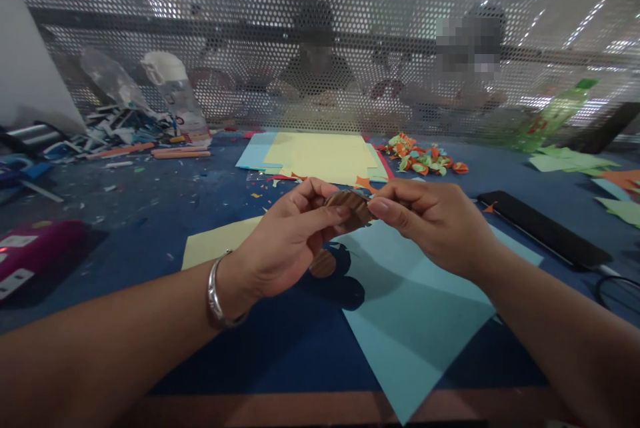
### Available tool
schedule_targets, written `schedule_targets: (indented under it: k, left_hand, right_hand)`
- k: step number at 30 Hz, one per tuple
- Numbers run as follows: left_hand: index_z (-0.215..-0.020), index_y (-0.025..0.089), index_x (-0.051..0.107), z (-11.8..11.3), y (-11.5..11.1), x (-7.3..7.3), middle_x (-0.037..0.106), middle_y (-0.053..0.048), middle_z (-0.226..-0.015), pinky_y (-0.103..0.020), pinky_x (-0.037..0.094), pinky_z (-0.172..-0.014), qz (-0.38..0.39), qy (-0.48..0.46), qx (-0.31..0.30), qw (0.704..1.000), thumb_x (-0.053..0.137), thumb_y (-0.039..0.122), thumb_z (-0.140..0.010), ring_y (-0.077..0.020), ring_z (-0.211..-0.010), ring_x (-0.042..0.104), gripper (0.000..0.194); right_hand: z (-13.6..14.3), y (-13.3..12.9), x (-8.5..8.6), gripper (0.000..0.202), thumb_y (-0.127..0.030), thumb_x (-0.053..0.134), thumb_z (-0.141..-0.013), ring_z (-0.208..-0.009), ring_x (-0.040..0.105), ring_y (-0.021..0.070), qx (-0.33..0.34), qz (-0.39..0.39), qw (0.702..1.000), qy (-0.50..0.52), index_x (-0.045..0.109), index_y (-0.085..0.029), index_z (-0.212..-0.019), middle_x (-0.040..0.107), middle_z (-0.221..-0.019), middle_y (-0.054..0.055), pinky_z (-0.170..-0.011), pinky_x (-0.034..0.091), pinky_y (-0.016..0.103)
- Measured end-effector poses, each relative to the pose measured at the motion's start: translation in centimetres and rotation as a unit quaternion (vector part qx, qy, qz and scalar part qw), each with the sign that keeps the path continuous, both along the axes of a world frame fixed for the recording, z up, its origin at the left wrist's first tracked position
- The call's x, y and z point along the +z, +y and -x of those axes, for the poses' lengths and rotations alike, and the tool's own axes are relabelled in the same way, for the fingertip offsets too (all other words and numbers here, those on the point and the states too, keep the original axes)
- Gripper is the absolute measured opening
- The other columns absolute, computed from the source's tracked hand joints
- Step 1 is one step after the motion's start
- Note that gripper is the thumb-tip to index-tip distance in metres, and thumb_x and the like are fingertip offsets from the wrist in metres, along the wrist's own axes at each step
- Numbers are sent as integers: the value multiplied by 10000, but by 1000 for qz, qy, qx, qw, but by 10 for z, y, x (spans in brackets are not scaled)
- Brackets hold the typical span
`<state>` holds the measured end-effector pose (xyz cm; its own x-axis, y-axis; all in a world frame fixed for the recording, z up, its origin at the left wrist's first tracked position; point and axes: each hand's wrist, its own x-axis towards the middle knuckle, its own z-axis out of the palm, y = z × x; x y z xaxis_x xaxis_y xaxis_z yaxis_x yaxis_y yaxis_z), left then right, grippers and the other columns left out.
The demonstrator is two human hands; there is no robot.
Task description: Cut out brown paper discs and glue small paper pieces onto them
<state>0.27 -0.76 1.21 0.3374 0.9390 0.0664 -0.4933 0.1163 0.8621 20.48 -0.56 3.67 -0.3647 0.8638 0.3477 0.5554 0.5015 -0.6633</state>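
Note:
Between my hands, above the middle of the table, is a small brown striped piece (353, 203) that looks like corrugated cardboard. The thumb and fingers of my left hand (295, 231) pinch its left side. My right hand (425, 218) grips the right edge with thumb and forefinger; its other fingers are curled. Below them lies a round brown striped disc (323, 263). Beside the disc, a light blue sheet of paper (420, 301) has rounded cut-outs along its left edge. Part of a pale yellow sheet (215, 245) shows behind my left wrist.
Stacked yellow paper (320, 155) lies ahead, with folded orange and green paper bits (425, 158) to its right. A phone (543, 228), a green bottle (560, 111), a clear bottle (180, 98), a scrap pile (120, 128) and a magenta power strip (40, 248) surround the work area. A perforated metal screen (240, 35) stands behind.

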Motion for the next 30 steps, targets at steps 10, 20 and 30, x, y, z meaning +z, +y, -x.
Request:
schedule_targets:
  k: [10,20,30]
  left_hand:
    - [-789,174,571,0,0,0,689,17,-774,-256,489,-759,5,-4,-4,1000,727,72,-816,-121,-766,658,188]
    - [-825,164,587,2,1,-2,703,19,-781,-244,517,-748,-18,-11,-1,1000,764,80,-804,-111,-755,673,197]
    - [-825,165,580,1,2,-5,732,2,-805,-268,526,-790,-20,-4,-4,1000,757,82,-808,-128,-786,700,196]
  right_hand:
    - [-2,0,1,492,-601,590,-943,-478,308,79,18,1,1000,21,618,-186,-681,394,-523,-59,-461,256,263]
    - [-2,2,-1,512,-605,584,-945,-482,321,73,35,16,999,33,585,-181,-658,402,-526,-58,-464,255,260]
    - [-4,5,-2,497,-570,595,-954,-486,318,70,51,37,997,48,565,-184,-642,403,-529,-62,-461,253,255]
